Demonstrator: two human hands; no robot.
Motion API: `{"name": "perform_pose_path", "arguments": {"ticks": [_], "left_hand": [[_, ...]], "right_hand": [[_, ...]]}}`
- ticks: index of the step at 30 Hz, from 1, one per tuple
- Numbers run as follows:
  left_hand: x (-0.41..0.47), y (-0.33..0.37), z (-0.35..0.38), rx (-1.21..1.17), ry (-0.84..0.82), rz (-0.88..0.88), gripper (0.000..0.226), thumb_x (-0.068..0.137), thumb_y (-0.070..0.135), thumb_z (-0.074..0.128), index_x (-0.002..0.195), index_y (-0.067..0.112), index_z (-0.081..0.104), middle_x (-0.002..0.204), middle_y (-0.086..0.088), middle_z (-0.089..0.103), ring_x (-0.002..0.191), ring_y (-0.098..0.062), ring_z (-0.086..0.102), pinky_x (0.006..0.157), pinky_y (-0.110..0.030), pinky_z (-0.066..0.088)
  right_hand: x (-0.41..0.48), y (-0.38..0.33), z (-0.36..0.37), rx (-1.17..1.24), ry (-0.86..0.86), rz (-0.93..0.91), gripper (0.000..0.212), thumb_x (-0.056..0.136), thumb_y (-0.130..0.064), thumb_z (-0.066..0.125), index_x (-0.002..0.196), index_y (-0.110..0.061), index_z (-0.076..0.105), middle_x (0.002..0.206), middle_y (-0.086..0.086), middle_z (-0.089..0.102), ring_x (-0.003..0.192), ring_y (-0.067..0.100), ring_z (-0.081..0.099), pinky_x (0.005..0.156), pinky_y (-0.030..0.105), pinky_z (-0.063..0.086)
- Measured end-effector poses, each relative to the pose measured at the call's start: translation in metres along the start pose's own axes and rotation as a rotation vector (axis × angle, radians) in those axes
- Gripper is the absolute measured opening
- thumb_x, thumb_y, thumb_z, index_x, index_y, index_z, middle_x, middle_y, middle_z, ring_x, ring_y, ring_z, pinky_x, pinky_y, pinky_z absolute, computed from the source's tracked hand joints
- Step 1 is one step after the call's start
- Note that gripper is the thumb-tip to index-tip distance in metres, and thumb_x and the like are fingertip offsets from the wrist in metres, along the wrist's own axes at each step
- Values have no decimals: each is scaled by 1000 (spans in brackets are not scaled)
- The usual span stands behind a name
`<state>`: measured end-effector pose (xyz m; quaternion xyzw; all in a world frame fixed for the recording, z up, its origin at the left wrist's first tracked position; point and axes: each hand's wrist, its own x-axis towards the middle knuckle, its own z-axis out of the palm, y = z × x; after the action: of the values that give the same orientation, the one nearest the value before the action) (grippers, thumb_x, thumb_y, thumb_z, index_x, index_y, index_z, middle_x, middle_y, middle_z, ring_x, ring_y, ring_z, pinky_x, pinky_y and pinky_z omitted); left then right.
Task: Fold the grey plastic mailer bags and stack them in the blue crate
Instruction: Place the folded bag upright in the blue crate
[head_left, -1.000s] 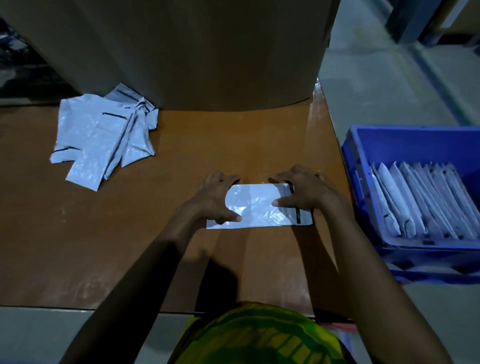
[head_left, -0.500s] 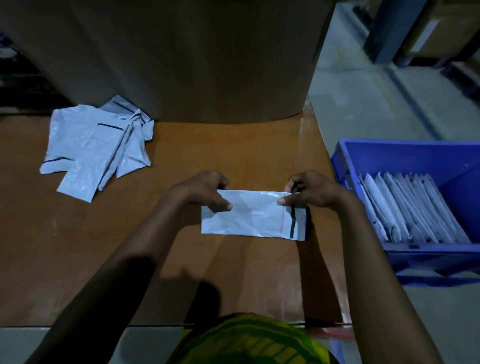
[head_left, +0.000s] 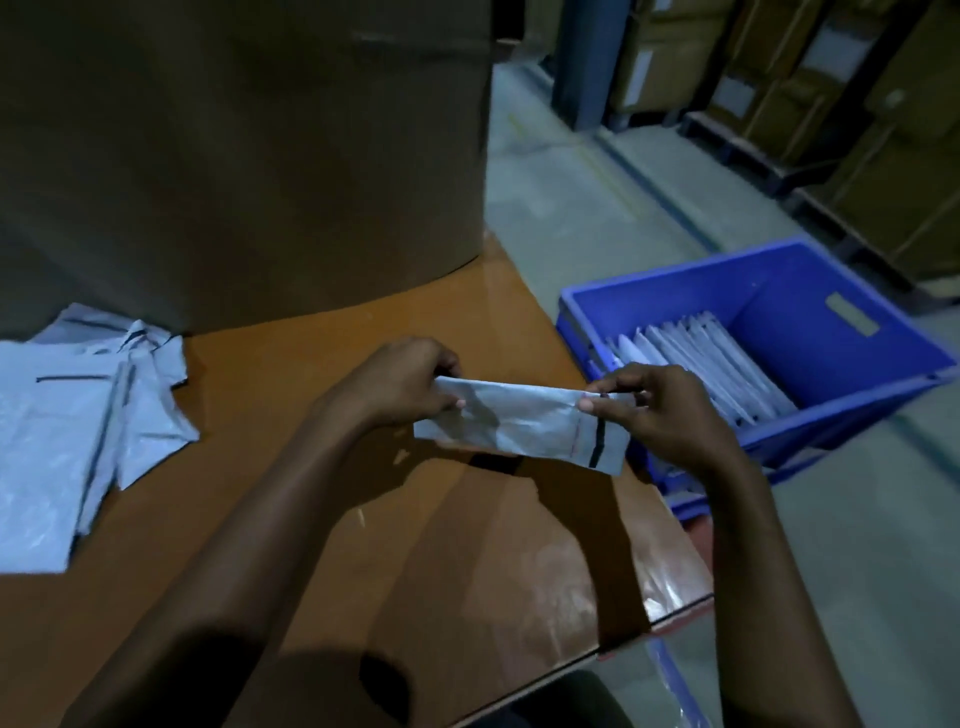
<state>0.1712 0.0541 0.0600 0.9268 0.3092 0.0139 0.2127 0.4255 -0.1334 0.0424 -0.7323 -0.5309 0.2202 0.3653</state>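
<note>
Brown and glossy, the tabletop (head_left: 311, 545) fills the near part of the view, with both forearms reaching forward across it. Over its right side the person holds a folded grey mailer (head_left: 524, 423) stretched lengthwise between the two hands. The left hand (head_left: 405, 382) pinches the bag's left end, thumb on the near face and fingers curled behind. The right hand (head_left: 660, 410) pinches the upper corner of the right end in the same way, just beside a black strip that runs across the bag. The mailer hangs tilted, its right end lower, and throws a dark shadow on the wood beneath. At the table's left edge lies a loose pile of unfolded mailers (head_left: 62, 431), overlapping one another, well apart from the hands. Just beyond the table's right edge sits the blue crate (head_left: 675, 275), holding a row of folded bags (head_left: 711, 364) that lean on edge against each other. Farther back a large cardboard box (head_left: 249, 156) stands on the table, and stacked cartons (head_left: 857, 104) line the dim background.
</note>
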Motion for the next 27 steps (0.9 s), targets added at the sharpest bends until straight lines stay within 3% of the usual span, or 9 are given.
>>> {"name": "perform_pose_path", "arguments": {"ticks": [3,6,8,10,14,19,23,27], "left_hand": [[29,35,-11,91,149,185,15,87,33,79,98,24,75,95,5,67,92,-18,56,75,-36,47],[75,66,-18,100,253,350,14,86,30,78,99,24,77,95,3,69,95,-21,57,81,-39,46],[114,87,-16,118,294,428,14,84,30,75,97,24,78,92,1,69,93,-25,59,82,-44,48],[152,108,-7,186,345,477,20,80,31,67,95,24,78,90,-1,68,92,-29,60,79,-39,43],[228,149,24,286,516,579,17,76,21,71,92,25,77,90,0,64,94,-31,58,81,-40,33],[329,191,67,380,584,700,11,78,19,79,89,19,77,88,-4,65,92,-32,58,81,-43,36],[402,222,109,534,485,757,6,82,17,70,87,16,73,90,-8,62,92,-33,57,80,-45,39],[457,240,150,714,270,829,17,76,10,52,83,15,66,93,-12,59,95,-33,54,78,-44,39]], "right_hand": [[-15,11,-26,21,239,-42,8,83,-33,86,88,-32,79,91,-15,76,90,4,70,79,32,55],[-23,25,-53,-65,440,-113,9,85,-22,85,93,-24,80,91,-13,74,88,5,69,78,32,54],[-24,42,-73,-155,537,-125,11,85,-19,85,96,-20,81,91,-8,73,88,13,69,78,36,55],[-24,63,-91,-266,617,-101,13,86,-20,85,98,-22,81,91,-6,72,89,18,67,78,39,55],[-14,105,-125,-475,755,-65,13,87,-18,83,98,-23,81,88,-5,68,85,20,63,69,32,49],[14,171,-168,-668,801,1,5,91,-26,75,93,-25,79,85,-4,67,80,26,62,61,38,49],[32,216,-188,-767,778,69,8,90,-26,72,88,-21,78,82,0,67,79,30,62,60,39,48],[60,247,-198,-870,488,376,14,75,-13,80,68,-14,68,73,7,62,73,37,61,59,37,41]]}}
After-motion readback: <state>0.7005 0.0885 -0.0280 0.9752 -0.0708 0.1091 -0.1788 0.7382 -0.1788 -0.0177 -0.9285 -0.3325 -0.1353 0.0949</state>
